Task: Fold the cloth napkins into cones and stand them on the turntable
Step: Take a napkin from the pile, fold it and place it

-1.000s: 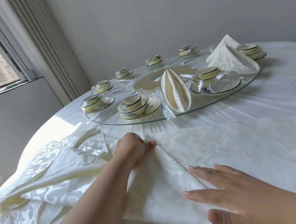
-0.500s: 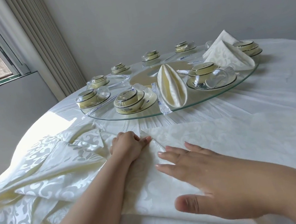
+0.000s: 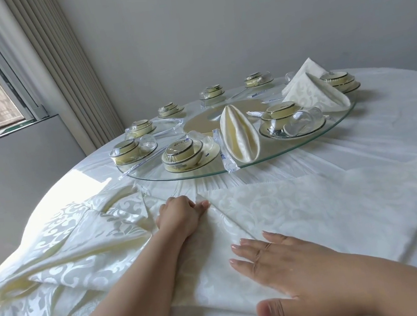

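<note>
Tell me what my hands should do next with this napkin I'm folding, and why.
Probably slide the right hand outward along the diagonal crease to flatten it. The left hand already pins the napkin at the crease's far end, the right lies flat on the cloth, and the fold looks soft, not yet sharp.
</note>
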The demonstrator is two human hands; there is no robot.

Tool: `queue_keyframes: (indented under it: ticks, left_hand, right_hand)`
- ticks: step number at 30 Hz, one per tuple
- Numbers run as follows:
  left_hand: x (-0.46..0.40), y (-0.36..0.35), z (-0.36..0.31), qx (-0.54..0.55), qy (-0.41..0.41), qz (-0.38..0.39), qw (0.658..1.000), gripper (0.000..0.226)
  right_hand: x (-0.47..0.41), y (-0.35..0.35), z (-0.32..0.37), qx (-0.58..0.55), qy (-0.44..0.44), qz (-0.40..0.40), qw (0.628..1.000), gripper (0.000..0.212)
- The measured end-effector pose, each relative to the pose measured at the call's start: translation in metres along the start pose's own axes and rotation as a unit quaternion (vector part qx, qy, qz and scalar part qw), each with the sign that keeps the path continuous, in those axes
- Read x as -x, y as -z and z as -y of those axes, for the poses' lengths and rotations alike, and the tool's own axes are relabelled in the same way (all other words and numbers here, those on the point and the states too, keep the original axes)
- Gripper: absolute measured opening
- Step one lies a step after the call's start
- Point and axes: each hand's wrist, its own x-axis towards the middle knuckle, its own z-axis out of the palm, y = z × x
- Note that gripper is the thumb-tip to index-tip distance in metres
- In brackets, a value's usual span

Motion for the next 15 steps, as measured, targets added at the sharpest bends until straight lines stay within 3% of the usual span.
queue_keyframes:
  ticks: [3,6,8,10,15]
  left_hand:
    - [0.011,0.014,-0.009,0.031,0.006,-0.029,0.999,0.051]
    - [0.04,0.035,-0.025,0.008,-0.122,-0.136,0.983,0.043]
    - [0.066,0.033,-0.033,0.037,-0.188,-0.078,0.978,0.027]
    - [0.089,0.015,-0.031,0.051,-0.193,0.026,0.979,0.031]
    - [0.085,-0.013,-0.019,-0.043,-0.148,0.047,0.987,0.053]
  right_hand:
    - [-0.001,0.0,0.001,0.004,-0.003,0.0,1.0,0.094]
    - [-0.001,0.0,0.001,0.021,-0.001,-0.008,1.0,0.093]
    - [-0.001,-0.001,0.0,0.029,-0.002,-0.009,1.0,0.094]
    - [-0.001,-0.003,0.0,0.031,-0.004,-0.014,0.999,0.091]
    - [0.004,0.0,0.006,0.03,-0.014,0.002,0.999,0.087]
